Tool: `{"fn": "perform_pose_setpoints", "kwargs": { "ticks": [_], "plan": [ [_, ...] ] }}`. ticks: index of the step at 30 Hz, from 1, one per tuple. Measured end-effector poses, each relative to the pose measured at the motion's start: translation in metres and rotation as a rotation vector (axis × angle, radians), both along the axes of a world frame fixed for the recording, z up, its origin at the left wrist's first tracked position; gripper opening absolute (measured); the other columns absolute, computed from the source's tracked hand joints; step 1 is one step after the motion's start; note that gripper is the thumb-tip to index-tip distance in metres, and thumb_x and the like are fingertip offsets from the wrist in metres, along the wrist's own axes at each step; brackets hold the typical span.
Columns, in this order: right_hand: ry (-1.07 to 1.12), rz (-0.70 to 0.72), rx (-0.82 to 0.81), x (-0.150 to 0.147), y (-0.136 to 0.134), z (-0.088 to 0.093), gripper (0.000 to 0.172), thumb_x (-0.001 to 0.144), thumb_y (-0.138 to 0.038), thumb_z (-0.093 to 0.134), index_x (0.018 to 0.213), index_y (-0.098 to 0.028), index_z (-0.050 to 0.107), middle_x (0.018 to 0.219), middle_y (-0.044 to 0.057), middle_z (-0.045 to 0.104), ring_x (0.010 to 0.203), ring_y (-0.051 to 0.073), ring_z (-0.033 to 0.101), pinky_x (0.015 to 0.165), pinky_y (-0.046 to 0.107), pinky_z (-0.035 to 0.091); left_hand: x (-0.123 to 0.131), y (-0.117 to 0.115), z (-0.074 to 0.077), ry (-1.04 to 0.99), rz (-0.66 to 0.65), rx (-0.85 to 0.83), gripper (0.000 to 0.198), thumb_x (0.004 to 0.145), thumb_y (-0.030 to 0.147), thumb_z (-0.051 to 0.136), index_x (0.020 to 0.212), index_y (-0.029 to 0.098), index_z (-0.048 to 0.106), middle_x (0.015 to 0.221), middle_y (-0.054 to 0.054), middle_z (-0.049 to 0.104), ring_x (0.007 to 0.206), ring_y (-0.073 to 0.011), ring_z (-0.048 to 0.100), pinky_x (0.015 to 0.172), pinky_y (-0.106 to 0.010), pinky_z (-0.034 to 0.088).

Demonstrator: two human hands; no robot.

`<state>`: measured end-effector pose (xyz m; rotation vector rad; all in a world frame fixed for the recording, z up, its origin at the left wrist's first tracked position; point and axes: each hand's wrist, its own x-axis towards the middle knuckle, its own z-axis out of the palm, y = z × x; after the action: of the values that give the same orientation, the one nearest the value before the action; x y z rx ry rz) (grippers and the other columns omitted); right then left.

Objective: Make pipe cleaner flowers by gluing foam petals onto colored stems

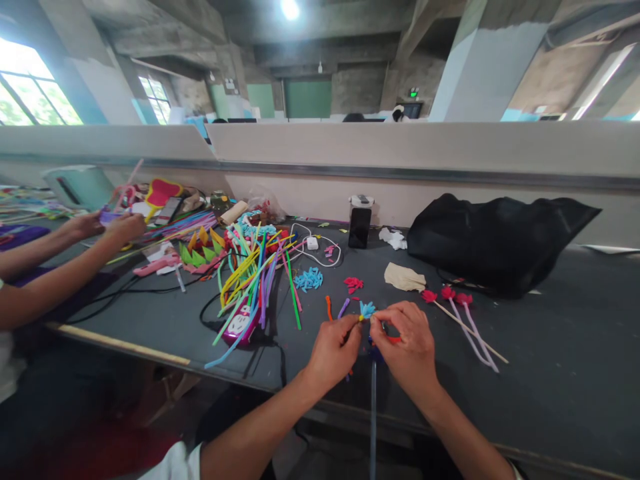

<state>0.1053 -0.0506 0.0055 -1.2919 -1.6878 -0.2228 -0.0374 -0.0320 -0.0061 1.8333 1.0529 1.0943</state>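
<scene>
Fingers of my left hand (pixel 334 350) pinch a small blue flower (pixel 367 309) by its yellow bottom, so the left is the nearer hand. The flower leans a bit, with its petals fanning up and away from that pinch. My right hand (pixel 407 341) is curled on the flower's right side, fingertips bunched close to the petals; I can't tell if they grip anything.

Past the flower lie fuzzy red bits (pixel 353 285), shaped like little petals. Farther off to its left is a pile of fuzzy light blue bits (pixel 309 279). Right of the flower, three puffy red flowers (pixel 464 299) lie on long thin stems. Beyond those sits a soft, crinkly black bag (pixel 495 243) on the smooth, dark worktop (pixel 565 360).
</scene>
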Motion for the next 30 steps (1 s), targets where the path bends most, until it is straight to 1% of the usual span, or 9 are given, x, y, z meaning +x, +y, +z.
{"fn": "perform_pose_setpoints", "kwargs": {
  "ticks": [4,9,17,24,27,30],
  "plan": [
    [-0.001,-0.003,-0.019,0.0003,-0.0003,0.0000,0.012,0.080,-0.016,0.057,0.069,-0.022,0.058,0.070,0.000,0.055,0.072,0.016,0.052,0.071,0.032,0.038,0.0001,0.0002,-0.0008,0.011,-0.013,0.013,0.027,0.087,0.025,0.044,0.069,0.017,0.062,0.056,0.003,0.045,0.054,-0.0105,0.040,0.054,-0.022,0.026],
    [0.010,0.003,-0.018,0.0008,-0.0002,0.0008,0.013,0.080,-0.017,0.057,0.068,-0.022,0.057,0.069,0.000,0.055,0.071,0.016,0.051,0.071,0.032,0.039,-0.0001,0.0015,-0.0025,-0.008,-0.023,-0.005,0.027,0.087,0.028,0.045,0.072,0.017,0.064,0.057,0.002,0.048,0.055,-0.0114,0.040,0.055,-0.022,0.028],
    [0.078,0.035,-0.091,0.0035,0.0018,0.0007,0.013,0.079,-0.016,0.057,0.068,-0.022,0.056,0.068,-0.001,0.054,0.069,0.016,0.052,0.069,0.031,0.039,-0.0012,0.0034,-0.0077,-0.011,-0.050,0.012,0.029,0.089,0.028,0.042,0.081,0.016,0.067,0.060,0.002,0.049,0.056,-0.0113,0.039,0.055,-0.022,0.029],
    [0.075,0.042,-0.103,0.0052,0.0017,0.0010,0.014,0.078,-0.015,0.057,0.066,-0.022,0.054,0.068,-0.002,0.053,0.070,0.015,0.051,0.069,0.031,0.039,-0.0014,0.0031,-0.0075,0.012,-0.056,0.024,0.028,0.089,0.027,0.043,0.079,0.015,0.066,0.059,0.003,0.046,0.056,-0.0106,0.040,0.054,-0.021,0.029],
    [0.076,0.050,-0.114,0.0066,0.0009,0.0027,0.013,0.080,-0.018,0.059,0.068,-0.022,0.056,0.068,-0.001,0.054,0.069,0.015,0.051,0.069,0.031,0.039,-0.0020,0.0038,-0.0076,0.015,-0.048,0.023,0.028,0.089,0.027,0.043,0.081,0.015,0.067,0.059,0.003,0.046,0.056,-0.0105,0.040,0.054,-0.021,0.030],
    [0.070,0.053,-0.103,0.0083,-0.0004,0.0043,0.006,0.081,-0.023,0.060,0.075,-0.022,0.060,0.071,-0.001,0.056,0.069,0.016,0.052,0.069,0.031,0.040,-0.0022,0.0050,-0.0087,0.020,-0.037,0.017,0.027,0.089,0.026,0.043,0.084,0.015,0.067,0.059,0.003,0.048,0.055,-0.0101,0.041,0.054,-0.021,0.030]
  ]
}}
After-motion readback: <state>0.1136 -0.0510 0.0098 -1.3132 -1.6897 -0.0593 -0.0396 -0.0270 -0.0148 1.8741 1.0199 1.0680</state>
